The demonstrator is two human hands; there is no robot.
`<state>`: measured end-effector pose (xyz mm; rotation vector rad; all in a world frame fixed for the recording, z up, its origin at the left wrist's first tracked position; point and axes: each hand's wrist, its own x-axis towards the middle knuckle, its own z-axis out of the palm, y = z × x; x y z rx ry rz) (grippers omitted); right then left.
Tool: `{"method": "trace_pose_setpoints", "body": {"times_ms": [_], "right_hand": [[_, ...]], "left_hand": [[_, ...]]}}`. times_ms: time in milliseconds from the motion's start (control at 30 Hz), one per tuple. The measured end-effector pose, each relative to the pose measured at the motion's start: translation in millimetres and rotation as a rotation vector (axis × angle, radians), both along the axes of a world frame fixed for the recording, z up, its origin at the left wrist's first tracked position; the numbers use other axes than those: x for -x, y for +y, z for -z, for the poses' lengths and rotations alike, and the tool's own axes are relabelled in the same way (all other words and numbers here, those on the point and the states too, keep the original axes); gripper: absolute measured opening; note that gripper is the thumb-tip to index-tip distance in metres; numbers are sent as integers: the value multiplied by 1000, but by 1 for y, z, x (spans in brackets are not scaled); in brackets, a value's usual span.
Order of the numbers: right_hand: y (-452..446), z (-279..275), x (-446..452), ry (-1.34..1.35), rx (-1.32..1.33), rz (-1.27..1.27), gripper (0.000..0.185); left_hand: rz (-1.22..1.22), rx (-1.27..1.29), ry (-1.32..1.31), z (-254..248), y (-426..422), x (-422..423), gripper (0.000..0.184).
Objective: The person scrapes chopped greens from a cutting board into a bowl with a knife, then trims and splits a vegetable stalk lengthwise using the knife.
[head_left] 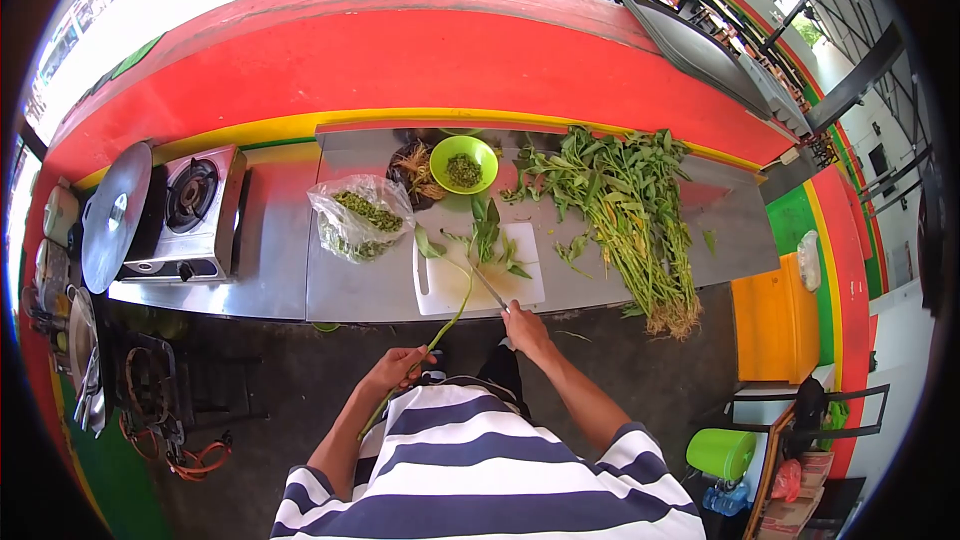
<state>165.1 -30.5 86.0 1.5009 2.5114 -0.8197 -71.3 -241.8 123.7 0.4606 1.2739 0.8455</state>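
Observation:
My left hand [397, 367] is closed round a long green stem [447, 325], whose leafy top reaches over the white cutting board [432, 298]. In my right hand [526, 328] is a knife [487, 286], its blade pointing up and left over the board, close to the stem. Green leaves [487, 228] lie on the board's upper part. Behind the board stands a green bowl [487, 162] with chopped greens inside. Left of the board is a clear plastic bag [325, 202] of cut greens. A large bundle of leafy stalks [625, 210] with roots lies to the right.
A gas stove [190, 202] and a big round metal lid [117, 218] are at the left. Dark roots or scraps [413, 172] lie beside the bowl. A red ledge [400, 60] runs behind the steel counter [270, 240]. An orange box [775, 322] stands at the right.

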Motion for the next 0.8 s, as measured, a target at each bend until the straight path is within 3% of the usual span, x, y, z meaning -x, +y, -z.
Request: {"method": "trace_pose_setpoints", "body": {"times_ms": [300,600,633,733,800], "right_hand": [[-4,-2,-12,98,-45,47,38],[-29,3,-11,218,-2,35,40],[-31,3,-8,215,-1,29,40],[-37,0,-2,514,862,541,42],[-48,-2,6,578,937,589,41]], "left_hand": [[-29,-23,139,18,-5,6,37],[-421,-64,214,-4,-7,-8,28],[-455,-86,336,-8,-5,-10,27],[-475,-159,590,-6,-5,-10,25],[-456,-215,724,5,-4,-10,24]]}}
